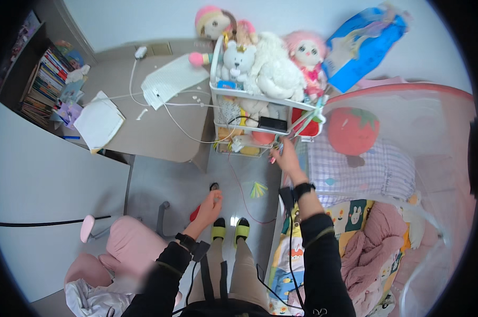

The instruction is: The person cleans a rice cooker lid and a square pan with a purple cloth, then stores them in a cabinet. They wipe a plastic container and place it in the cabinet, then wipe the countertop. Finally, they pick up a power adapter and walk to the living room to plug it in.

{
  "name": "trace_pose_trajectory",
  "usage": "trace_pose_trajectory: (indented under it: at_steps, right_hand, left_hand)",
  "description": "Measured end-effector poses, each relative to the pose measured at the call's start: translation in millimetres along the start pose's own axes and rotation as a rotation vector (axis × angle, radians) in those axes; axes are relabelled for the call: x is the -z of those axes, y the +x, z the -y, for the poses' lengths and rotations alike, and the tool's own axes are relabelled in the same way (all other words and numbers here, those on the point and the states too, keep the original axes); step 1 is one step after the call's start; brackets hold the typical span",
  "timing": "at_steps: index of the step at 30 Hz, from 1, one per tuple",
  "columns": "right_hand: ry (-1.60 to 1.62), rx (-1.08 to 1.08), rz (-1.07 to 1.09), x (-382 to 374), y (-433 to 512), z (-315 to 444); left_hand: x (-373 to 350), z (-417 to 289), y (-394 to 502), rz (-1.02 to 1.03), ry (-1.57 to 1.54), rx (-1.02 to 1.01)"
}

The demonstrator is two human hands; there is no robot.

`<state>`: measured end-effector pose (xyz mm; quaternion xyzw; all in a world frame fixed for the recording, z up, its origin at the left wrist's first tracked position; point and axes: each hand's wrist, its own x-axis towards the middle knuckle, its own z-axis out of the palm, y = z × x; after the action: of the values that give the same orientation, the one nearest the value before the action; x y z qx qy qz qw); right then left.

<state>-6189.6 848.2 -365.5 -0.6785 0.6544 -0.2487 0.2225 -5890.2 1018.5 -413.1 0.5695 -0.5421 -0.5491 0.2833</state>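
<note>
Reaching forward, my right hand (288, 156) is at the right corner of a white tiered cart (259, 95), beside its lower tiers. Small colourful items show at its fingertips; whether they are gripped is unclear. My left hand (210, 204) hangs over the floor with its fingers curled, and what it may hold cannot be made out. Plush toys fill the cart's top, among them a white bear (239, 59) and a pink-haired doll (307, 51). A black power bank (272, 124) lies on the middle tier with a cable.
Left of the cart stands a desk (163, 134) with papers and white cables. A netted bed with a strawberry cushion (354, 130) and a pink blanket (361, 253) is on the right. Pale strips (259, 190) and a thin red cord lie on the floor. A pink chair (132, 245) is at lower left.
</note>
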Motion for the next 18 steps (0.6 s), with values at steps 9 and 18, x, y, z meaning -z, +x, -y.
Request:
trace_pose_trajectory:
  at_steps: [9,18]
  right_hand:
    - [-0.476,0.209,0.230,-59,153,-72]
    - [-0.076,0.425,-0.085,-28,141,-52]
  left_hand:
    - [-41,78,58,-0.140,-0.120,0.169]
    - [-49,57,58,-0.083,-0.143,0.197]
